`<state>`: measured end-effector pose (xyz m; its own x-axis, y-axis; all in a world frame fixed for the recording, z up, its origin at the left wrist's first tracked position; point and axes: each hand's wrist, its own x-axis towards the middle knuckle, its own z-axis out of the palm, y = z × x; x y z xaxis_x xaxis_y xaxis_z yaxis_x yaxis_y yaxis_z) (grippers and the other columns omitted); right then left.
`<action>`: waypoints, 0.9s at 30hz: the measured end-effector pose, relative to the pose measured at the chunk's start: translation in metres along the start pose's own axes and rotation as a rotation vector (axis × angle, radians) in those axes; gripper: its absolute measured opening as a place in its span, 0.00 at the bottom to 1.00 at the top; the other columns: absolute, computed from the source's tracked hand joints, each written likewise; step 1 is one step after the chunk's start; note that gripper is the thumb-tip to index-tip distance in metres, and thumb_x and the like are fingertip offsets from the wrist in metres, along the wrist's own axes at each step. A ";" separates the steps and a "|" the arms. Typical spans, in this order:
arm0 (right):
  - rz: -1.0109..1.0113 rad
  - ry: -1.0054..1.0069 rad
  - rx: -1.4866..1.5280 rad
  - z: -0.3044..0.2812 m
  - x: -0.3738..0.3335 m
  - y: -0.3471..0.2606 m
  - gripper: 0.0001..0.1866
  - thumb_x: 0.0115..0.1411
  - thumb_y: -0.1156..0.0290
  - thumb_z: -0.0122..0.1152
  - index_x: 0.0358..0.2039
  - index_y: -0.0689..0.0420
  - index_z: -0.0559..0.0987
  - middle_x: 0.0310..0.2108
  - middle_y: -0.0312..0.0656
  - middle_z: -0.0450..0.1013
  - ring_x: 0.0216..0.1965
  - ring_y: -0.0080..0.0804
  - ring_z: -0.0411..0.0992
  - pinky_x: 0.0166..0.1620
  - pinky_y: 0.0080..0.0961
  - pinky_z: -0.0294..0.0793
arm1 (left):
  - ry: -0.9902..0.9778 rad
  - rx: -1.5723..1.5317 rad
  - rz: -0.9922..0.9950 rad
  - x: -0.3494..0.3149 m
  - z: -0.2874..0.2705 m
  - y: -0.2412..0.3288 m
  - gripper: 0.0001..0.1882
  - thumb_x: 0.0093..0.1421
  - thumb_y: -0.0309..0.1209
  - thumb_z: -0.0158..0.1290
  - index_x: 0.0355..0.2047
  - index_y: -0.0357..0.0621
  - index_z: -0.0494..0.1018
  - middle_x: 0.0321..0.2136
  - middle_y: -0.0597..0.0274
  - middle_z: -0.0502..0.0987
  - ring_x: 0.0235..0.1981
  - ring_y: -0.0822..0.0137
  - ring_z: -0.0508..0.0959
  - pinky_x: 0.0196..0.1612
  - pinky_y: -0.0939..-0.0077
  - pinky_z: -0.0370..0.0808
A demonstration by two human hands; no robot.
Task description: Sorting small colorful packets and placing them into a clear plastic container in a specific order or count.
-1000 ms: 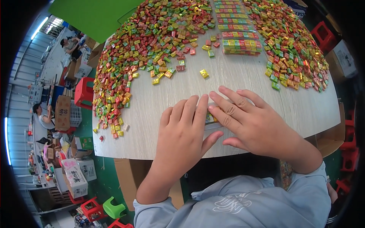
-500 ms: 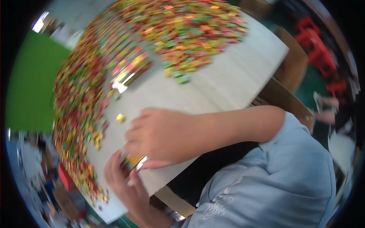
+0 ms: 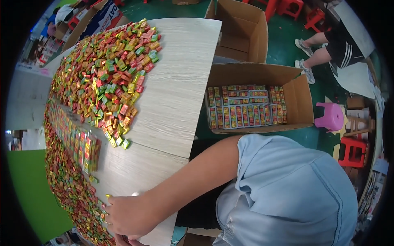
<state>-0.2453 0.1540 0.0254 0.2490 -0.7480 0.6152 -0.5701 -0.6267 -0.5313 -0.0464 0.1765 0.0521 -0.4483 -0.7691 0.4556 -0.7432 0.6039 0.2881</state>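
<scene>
My right hand [image 3: 128, 215] reaches over the table beside the near heap of small wrapped candies [image 3: 72, 180], its fingers curled down and their tips partly hidden. Just below it, at the lower edge, a little of my left hand [image 3: 123, 240] shows, its fingers bent close to the right hand. Whatever lies between the hands is covered. A single yellow candy [image 3: 108, 196] sits by the right knuckles. Ahead, clear packs [image 3: 87, 151] filled with candies stand in a long row between the near heap and a larger far heap [image 3: 111, 82].
The pale wood-grain table [image 3: 176, 82] ends on the right by an open carton [image 3: 301, 98] holding layered candy packs [image 3: 246, 115]. Behind it is another open carton [image 3: 242, 28]. Pink [image 3: 329, 116] and red stools [image 3: 353, 151] stand on the green floor, near another person's legs [image 3: 318, 49].
The view has swung right, bringing the cartons and stools into sight. Both hands now sit lower in the picture; the candy pack seen between them before is hidden.
</scene>
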 end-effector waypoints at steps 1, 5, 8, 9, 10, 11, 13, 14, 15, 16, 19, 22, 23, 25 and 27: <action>0.004 -0.010 0.034 0.000 -0.001 0.000 0.21 0.55 0.50 0.63 0.41 0.52 0.84 0.38 0.38 0.81 0.45 0.39 0.78 0.49 0.41 0.68 | 0.023 -0.020 -0.002 0.000 0.002 0.002 0.36 0.75 0.56 0.47 0.59 0.29 0.73 0.52 0.37 0.77 0.50 0.45 0.79 0.53 0.52 0.76; 0.039 0.011 0.124 0.006 0.004 -0.004 0.20 0.53 0.51 0.64 0.38 0.52 0.84 0.35 0.38 0.82 0.43 0.40 0.79 0.48 0.41 0.69 | -0.030 -0.068 -0.100 0.001 -0.002 0.006 0.37 0.76 0.59 0.43 0.64 0.35 0.71 0.59 0.39 0.74 0.56 0.43 0.76 0.58 0.50 0.73; -0.009 0.018 0.133 0.004 0.009 -0.007 0.16 0.52 0.53 0.66 0.34 0.51 0.84 0.30 0.37 0.82 0.38 0.40 0.81 0.43 0.40 0.71 | -0.015 -0.136 -0.215 -0.001 -0.007 -0.005 0.34 0.76 0.53 0.44 0.65 0.34 0.70 0.59 0.43 0.74 0.58 0.50 0.75 0.60 0.57 0.72; -0.045 0.017 0.089 0.003 0.012 -0.009 0.14 0.53 0.55 0.66 0.32 0.51 0.84 0.29 0.37 0.81 0.36 0.40 0.81 0.40 0.39 0.73 | 0.013 -0.212 -0.254 -0.005 -0.011 -0.011 0.28 0.77 0.44 0.48 0.64 0.31 0.69 0.55 0.49 0.75 0.56 0.58 0.75 0.59 0.65 0.72; -0.055 0.007 0.021 -0.003 0.005 -0.003 0.12 0.53 0.57 0.67 0.30 0.51 0.83 0.27 0.37 0.81 0.33 0.40 0.82 0.38 0.38 0.74 | -0.022 -0.316 -0.275 -0.007 -0.003 -0.014 0.28 0.77 0.45 0.48 0.64 0.31 0.69 0.54 0.49 0.75 0.56 0.58 0.76 0.59 0.65 0.72; -0.079 -0.044 -0.033 -0.015 0.004 -0.004 0.09 0.56 0.60 0.66 0.33 0.50 0.82 0.29 0.34 0.80 0.34 0.35 0.81 0.38 0.34 0.73 | -0.035 -0.391 -0.302 -0.010 -0.005 -0.015 0.29 0.77 0.45 0.49 0.64 0.31 0.69 0.54 0.50 0.75 0.55 0.58 0.76 0.59 0.65 0.72; -0.118 -0.093 -0.100 -0.026 0.001 0.001 0.08 0.59 0.62 0.64 0.36 0.50 0.81 0.30 0.33 0.78 0.34 0.32 0.80 0.38 0.31 0.72 | 0.005 -0.215 -0.203 -0.004 0.002 -0.009 0.24 0.72 0.41 0.55 0.58 0.32 0.74 0.52 0.46 0.76 0.50 0.51 0.77 0.51 0.64 0.77; -0.136 -0.088 -0.101 -0.025 0.001 0.002 0.09 0.59 0.61 0.65 0.36 0.51 0.80 0.29 0.34 0.77 0.33 0.33 0.80 0.38 0.31 0.73 | 0.045 -0.186 -0.233 -0.001 -0.001 -0.006 0.24 0.72 0.41 0.55 0.58 0.32 0.74 0.52 0.46 0.76 0.50 0.51 0.77 0.51 0.64 0.77; -0.186 -0.099 -0.075 -0.026 0.003 0.002 0.09 0.59 0.61 0.65 0.36 0.51 0.80 0.29 0.34 0.77 0.33 0.33 0.80 0.38 0.31 0.73 | -0.007 -0.170 -0.203 0.000 -0.007 -0.006 0.23 0.69 0.38 0.58 0.57 0.33 0.75 0.52 0.46 0.77 0.51 0.50 0.77 0.53 0.63 0.76; -0.201 -0.108 -0.057 -0.027 0.004 0.002 0.10 0.60 0.60 0.65 0.37 0.51 0.80 0.29 0.35 0.76 0.33 0.34 0.80 0.38 0.31 0.73 | -0.062 -0.156 -0.171 0.000 -0.012 -0.006 0.22 0.66 0.34 0.61 0.56 0.33 0.75 0.51 0.46 0.77 0.51 0.50 0.77 0.55 0.61 0.75; -0.258 -0.156 -0.066 -0.034 0.009 0.001 0.11 0.60 0.60 0.65 0.37 0.52 0.79 0.28 0.36 0.76 0.32 0.36 0.80 0.38 0.32 0.75 | -0.049 -0.190 -0.188 0.000 -0.015 0.000 0.25 0.57 0.26 0.66 0.55 0.35 0.76 0.52 0.47 0.78 0.52 0.49 0.77 0.57 0.60 0.74; -0.306 -0.231 -0.108 -0.043 0.014 0.002 0.10 0.60 0.62 0.64 0.36 0.53 0.79 0.28 0.37 0.75 0.32 0.37 0.79 0.37 0.33 0.77 | -0.015 -0.220 -0.190 0.000 -0.013 0.002 0.29 0.51 0.21 0.68 0.55 0.38 0.77 0.51 0.49 0.78 0.53 0.49 0.77 0.57 0.59 0.74; -0.320 -0.262 -0.124 -0.046 0.017 0.003 0.09 0.60 0.63 0.64 0.36 0.54 0.79 0.27 0.37 0.75 0.31 0.37 0.79 0.36 0.34 0.77 | -0.007 -0.252 -0.166 0.000 -0.012 0.002 0.29 0.50 0.21 0.69 0.55 0.38 0.77 0.51 0.49 0.78 0.53 0.49 0.78 0.57 0.59 0.75; -0.365 -0.311 -0.176 -0.052 0.022 0.001 0.09 0.58 0.64 0.64 0.35 0.54 0.78 0.27 0.38 0.75 0.31 0.37 0.79 0.36 0.34 0.77 | 0.013 -0.282 -0.189 0.001 -0.011 0.002 0.30 0.49 0.22 0.71 0.54 0.38 0.77 0.51 0.50 0.78 0.52 0.49 0.78 0.56 0.60 0.75; -0.409 -0.362 -0.229 -0.057 0.026 0.000 0.08 0.57 0.65 0.64 0.34 0.54 0.78 0.27 0.38 0.75 0.31 0.37 0.79 0.35 0.34 0.77 | -0.015 -0.301 -0.176 0.003 -0.011 0.003 0.31 0.49 0.22 0.72 0.55 0.39 0.76 0.51 0.50 0.77 0.52 0.51 0.78 0.56 0.61 0.76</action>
<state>-0.2833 0.1471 0.0746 0.7129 -0.5073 0.4842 -0.5154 -0.8472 -0.1289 -0.0445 0.1790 0.0638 -0.3352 -0.8686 0.3650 -0.6309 0.4947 0.5977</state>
